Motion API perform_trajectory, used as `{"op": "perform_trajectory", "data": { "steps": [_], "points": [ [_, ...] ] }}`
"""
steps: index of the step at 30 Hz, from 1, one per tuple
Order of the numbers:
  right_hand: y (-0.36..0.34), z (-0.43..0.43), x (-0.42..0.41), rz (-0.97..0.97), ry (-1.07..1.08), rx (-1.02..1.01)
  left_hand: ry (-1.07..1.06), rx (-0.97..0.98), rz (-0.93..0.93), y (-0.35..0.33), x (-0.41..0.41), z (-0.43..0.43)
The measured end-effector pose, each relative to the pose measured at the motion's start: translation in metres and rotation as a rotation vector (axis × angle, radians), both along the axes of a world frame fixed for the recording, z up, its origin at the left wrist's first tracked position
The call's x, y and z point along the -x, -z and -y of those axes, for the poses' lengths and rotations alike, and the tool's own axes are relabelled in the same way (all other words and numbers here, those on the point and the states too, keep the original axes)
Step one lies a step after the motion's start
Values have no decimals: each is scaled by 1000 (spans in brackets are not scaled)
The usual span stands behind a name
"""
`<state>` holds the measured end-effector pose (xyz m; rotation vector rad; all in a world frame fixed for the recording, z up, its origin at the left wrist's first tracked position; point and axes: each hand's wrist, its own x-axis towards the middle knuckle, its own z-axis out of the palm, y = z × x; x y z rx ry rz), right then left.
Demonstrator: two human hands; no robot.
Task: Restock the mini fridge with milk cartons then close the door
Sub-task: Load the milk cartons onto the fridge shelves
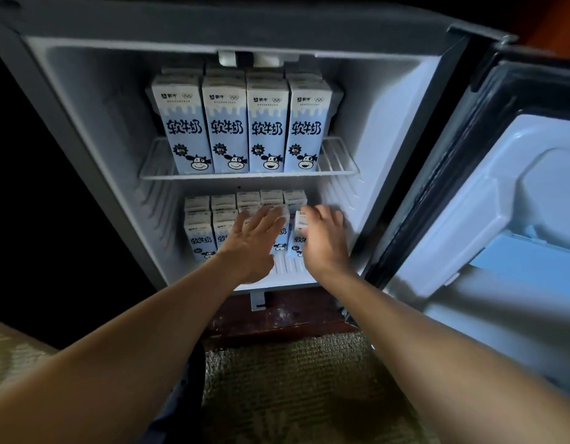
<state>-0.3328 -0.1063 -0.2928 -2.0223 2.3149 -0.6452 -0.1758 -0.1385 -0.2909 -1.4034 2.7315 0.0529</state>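
Mini fridge (94, 129): stands open, lit inside, its opening facing the person.
Door (469, 219): swung fully out to the right, well apart from both hands.
Carpet (293, 386): lies on the near side, under the forearms.
Wire shelf (338, 157): carries the upper cartons (227, 129), four across the front with more rows behind, all upright.
Lower cartons (198, 233): stand upright on the fridge floor in rows, packed from the left towards the right wall.
Left hand (251, 241): fingers straight and spread, holding nothing, laid flat against the middle cartons of the near row.
Right hand (325, 241): fingers curled over the top of one carton and gripping it, just beside the left hand.
Held carton (299, 223): at the right end of the near lower row, long axis upright or nearly so, between the left hand's cartons and the fridge's right wall.
Turning point: the carton's slot lies straight ahead of the right fingers, to the far side, so it likely needs a short push inward while the left hand steadies its neighbours. The right hand is the nearer one to the door.
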Motion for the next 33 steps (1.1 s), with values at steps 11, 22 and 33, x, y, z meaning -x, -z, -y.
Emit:
{"op": "perform_trajectory", "data": {
  "steps": [11, 22, 33],
  "points": [
    [16, 27, 0, 98, -5, 21, -28, 43, 14, 17, 7, -3],
    [14, 10, 4, 54, -26, -4, 18, 52, 32, 7, -5, -12],
    [-74, -53, -1, -135, -280, -175, 106, -85, 112, -84, -23, -70]
  ]
}}
